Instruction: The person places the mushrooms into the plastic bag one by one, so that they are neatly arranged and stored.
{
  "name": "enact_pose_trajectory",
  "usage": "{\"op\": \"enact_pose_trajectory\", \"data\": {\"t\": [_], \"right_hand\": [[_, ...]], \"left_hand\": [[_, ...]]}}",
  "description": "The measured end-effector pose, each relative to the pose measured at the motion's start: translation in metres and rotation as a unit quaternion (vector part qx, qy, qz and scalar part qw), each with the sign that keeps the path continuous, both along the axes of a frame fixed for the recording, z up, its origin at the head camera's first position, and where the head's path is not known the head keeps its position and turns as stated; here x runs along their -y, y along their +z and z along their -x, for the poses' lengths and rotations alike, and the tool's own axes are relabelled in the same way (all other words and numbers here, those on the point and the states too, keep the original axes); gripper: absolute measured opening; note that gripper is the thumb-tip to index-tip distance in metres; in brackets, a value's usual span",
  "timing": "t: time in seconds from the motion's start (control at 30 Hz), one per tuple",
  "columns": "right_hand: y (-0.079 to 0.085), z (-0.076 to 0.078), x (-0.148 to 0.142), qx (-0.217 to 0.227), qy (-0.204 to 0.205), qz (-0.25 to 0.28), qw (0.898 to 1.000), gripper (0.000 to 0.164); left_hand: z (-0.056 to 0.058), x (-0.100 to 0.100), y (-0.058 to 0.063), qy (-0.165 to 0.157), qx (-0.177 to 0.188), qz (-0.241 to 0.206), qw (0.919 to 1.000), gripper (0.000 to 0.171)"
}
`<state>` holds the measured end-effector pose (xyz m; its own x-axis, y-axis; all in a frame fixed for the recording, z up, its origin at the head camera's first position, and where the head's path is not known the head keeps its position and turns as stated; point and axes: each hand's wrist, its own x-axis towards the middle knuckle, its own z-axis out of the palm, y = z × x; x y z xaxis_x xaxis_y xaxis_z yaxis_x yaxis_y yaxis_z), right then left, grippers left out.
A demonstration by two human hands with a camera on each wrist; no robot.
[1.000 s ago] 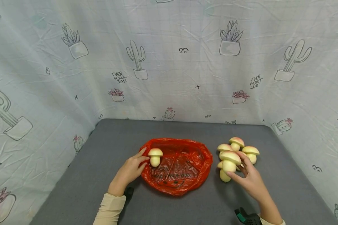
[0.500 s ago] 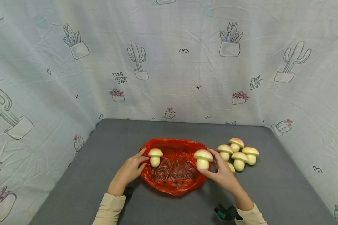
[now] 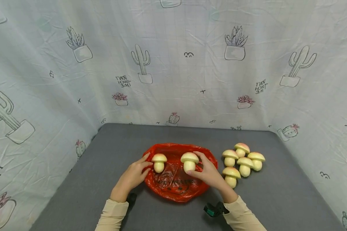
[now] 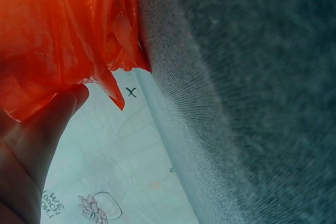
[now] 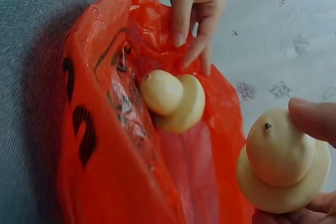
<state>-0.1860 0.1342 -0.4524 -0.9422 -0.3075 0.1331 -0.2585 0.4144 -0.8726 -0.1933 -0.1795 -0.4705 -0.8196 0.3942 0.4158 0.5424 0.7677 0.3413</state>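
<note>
A red plastic bag (image 3: 177, 195) lies on the table with its mouth spread open. One toy mushroom (image 3: 159, 158), pale with a pinkish cap, is inside it at the left. My left hand (image 3: 135, 173) pinches the bag's left rim; in the left wrist view a finger (image 4: 50, 124) meets the bag's edge (image 4: 58, 35). Over the bag's right half, my right hand (image 3: 209, 173) holds a second toy mushroom (image 3: 189, 162) between thumb and fingers. The right wrist view has this held mushroom (image 5: 281, 156) with its stem toward the camera, apart from the mushroom (image 5: 170, 98) in the bag.
Several more toy mushrooms (image 3: 244, 165) stand grouped on the grey table (image 3: 127, 138) to the right of the bag. A white cloth (image 3: 173, 70) printed with cacti hangs behind and beside the table.
My right hand has carried a mushroom leftward from the group to above the bag. My left hand has stayed at the rim.
</note>
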Motion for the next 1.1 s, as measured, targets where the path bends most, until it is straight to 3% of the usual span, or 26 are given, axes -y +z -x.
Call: {"op": "enact_pose_trajectory", "data": {"t": [0.1,0.33,0.63,1.1], "right_hand": [[0.000,0.006,0.010,0.010,0.002,-0.011,1.000,0.082],[0.002,0.022,0.028,-0.014,0.007,-0.046,0.999,0.078],[-0.003,0.035,0.046,0.000,0.027,-0.061,0.998,0.076],[-0.025,0.043,0.061,-0.012,-0.010,-0.087,0.996,0.079]], "left_hand": [[0.000,0.000,0.000,0.000,0.001,0.002,1.0000,0.023],[0.000,0.000,0.001,-0.007,-0.003,-0.003,1.0000,0.022],[0.000,0.001,0.000,-0.002,0.007,0.004,1.0000,0.023],[0.000,0.000,0.000,-0.005,0.001,0.000,1.0000,0.023]]}}
